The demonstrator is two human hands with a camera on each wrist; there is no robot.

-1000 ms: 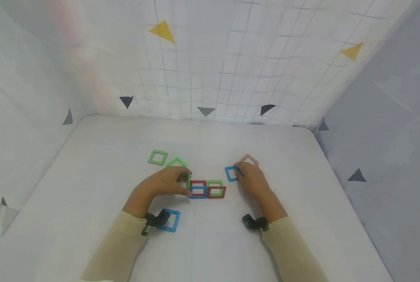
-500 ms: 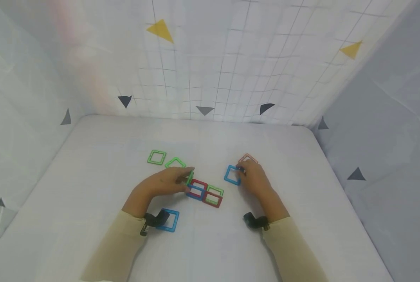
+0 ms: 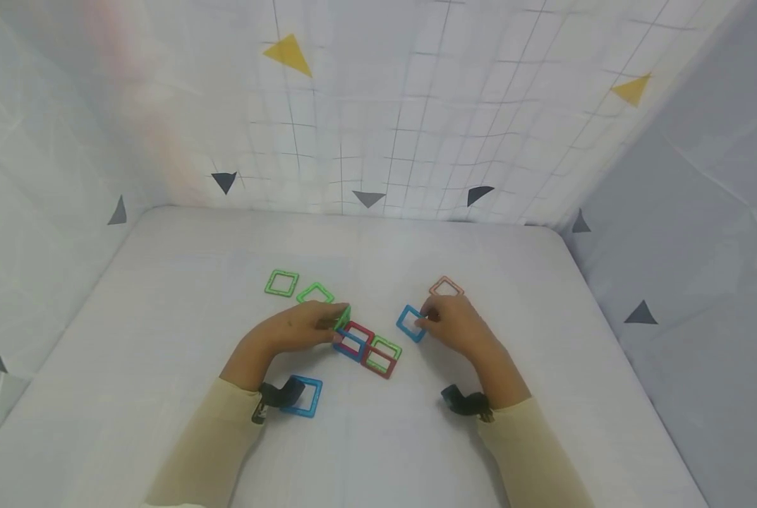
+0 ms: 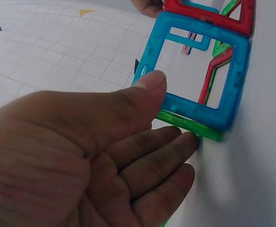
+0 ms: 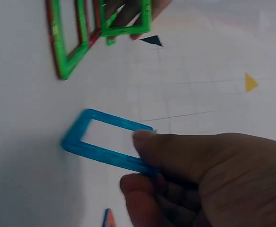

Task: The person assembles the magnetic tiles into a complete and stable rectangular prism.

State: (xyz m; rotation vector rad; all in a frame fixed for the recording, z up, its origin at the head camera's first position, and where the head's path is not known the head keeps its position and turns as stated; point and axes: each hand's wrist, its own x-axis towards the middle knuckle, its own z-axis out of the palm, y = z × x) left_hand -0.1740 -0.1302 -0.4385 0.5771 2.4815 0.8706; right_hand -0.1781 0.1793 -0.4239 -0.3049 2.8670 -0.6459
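A blue square frame (image 3: 410, 323) is pinched at its right-hand corner by the right hand (image 3: 456, 326), thumb on top and fingers curled beneath, just right of the frame's centre in the head view. From the right wrist view the same frame (image 5: 108, 140) is seen tipped up on one edge, its open middle facing the camera. Left of it, just apart, lies the joined cluster of red, blue and green frames (image 3: 368, 347), strung diagonally from upper left to lower right. The cluster's upper-left end is held by the left hand (image 3: 298, 326); the thumb (image 4: 145, 92) is pressed on a blue tile's rim, fingers curled under a green edge. All pieces are translucent glossy plastic, hollow squares with rounded corners. The right hand is the nearer one to the loose blue piece. The tabletop (image 3: 543, 353) is matte white.
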